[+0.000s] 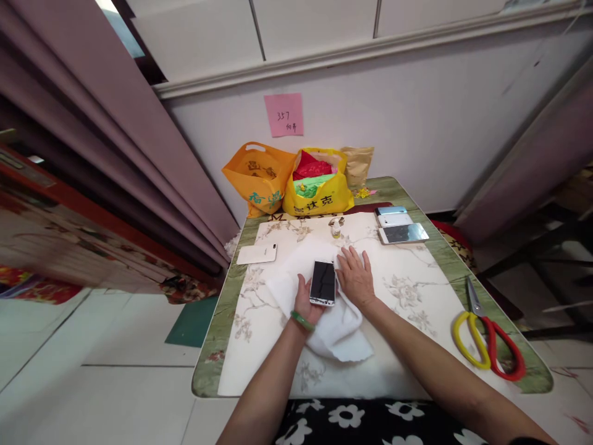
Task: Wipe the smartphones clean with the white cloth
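Position: a white-framed rectangular smartphone with a dark glass screen [323, 282] is at the middle of the green-rimmed table with a pale floral covering [221, 321]. It is screen up, above a crumpled white soft cloth [340, 334].

Grip: the left hand [304, 301] closes around the smartphone's near end from below and from its left side. The fingers under the casing are hidden. A green bangle [302, 320] sits on that wrist.

Second hand: the right hand [356, 279] lies palm down on the white cloth with its fingers spread and holds nothing. It is just beside the smartphone's right long edge. Whether it touches the casing cannot be told.

Governing relation: the smartphone's long axis runs from the table's near edge toward its far edge, leaning slightly right. The left hand is at the near short end and the right hand alongside, so both are close and only the left carries it.

Surroundings:
- A white phone lying face down [257, 253] is near the left edge.
- Three flat phones in a row [399, 225] are toward the far right corner.
- A small clear bottle [336, 230] stands beyond the cloth.
- Yellow-and-red-handled scissors [486, 343] lie by the near right corner, well apart from both hands.
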`<control>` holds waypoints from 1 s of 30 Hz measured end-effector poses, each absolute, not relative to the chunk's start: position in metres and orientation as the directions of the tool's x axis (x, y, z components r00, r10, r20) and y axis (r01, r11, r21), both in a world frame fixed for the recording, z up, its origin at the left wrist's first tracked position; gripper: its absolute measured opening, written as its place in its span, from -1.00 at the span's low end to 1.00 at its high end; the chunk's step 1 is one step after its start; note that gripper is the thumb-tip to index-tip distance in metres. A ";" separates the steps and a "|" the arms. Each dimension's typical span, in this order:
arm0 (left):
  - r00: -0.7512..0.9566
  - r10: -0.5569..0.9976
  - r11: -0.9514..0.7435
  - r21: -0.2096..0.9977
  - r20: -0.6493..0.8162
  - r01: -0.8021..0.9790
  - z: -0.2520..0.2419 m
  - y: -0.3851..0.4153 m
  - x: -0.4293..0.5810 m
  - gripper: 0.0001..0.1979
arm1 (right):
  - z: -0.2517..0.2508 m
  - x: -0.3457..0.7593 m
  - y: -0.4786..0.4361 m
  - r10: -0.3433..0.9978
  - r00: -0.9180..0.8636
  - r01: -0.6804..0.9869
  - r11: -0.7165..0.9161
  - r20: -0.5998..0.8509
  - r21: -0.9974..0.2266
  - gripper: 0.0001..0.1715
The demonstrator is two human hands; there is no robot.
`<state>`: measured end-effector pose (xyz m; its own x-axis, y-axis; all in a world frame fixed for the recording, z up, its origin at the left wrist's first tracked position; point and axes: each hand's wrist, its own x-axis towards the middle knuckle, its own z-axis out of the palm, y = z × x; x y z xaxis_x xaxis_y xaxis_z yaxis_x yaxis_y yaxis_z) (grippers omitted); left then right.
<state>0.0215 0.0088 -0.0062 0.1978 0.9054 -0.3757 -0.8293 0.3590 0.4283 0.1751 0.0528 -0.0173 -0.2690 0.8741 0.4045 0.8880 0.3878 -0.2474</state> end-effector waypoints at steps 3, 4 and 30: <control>0.203 0.906 0.360 0.426 -0.371 -0.830 -0.006 0.009 0.021 -0.39 | -0.011 0.181 0.046 0.886 -0.323 0.885 0.408 0.333 -0.226 -0.61; 0.200 0.905 0.360 0.426 -0.376 -0.830 -0.006 0.009 0.021 -0.39 | -0.010 0.182 0.046 0.899 -0.319 0.895 0.390 0.301 -0.217 -0.63; 0.185 0.857 0.359 0.299 -0.481 -0.884 -0.005 0.008 0.019 -0.41 | -0.001 0.146 0.029 0.703 -0.548 0.363 0.688 0.453 -0.628 -0.71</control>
<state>0.0188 0.0082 -0.0045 0.1853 0.8566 -0.4815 -0.8839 0.3594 0.2992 0.1460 0.0289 -0.0008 -0.5480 0.7031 0.4532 0.3631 0.6880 -0.6283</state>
